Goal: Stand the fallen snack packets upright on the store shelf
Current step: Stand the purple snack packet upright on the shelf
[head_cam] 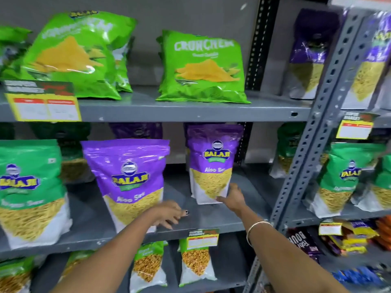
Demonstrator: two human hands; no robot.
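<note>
Two purple Aloo Sev packets stand upright on the middle grey shelf point(211, 225). The nearer purple packet point(129, 180) is at the shelf's front edge, and my left hand point(169, 214) rests beside its lower right corner, fingers spread, holding nothing. The farther purple packet point(212, 163) stands deeper on the shelf. My right hand point(232, 197) touches its lower right corner with fingers apart; whether it grips the packet is unclear.
Green Crunchem packets point(203, 68) and another green bag point(74, 53) stand on the shelf above. A green Balaji packet point(29, 187) stands at the left. A perforated grey upright point(306, 155) divides off the neighbouring rack at the right. Price tags point(203, 240) hang on shelf edges.
</note>
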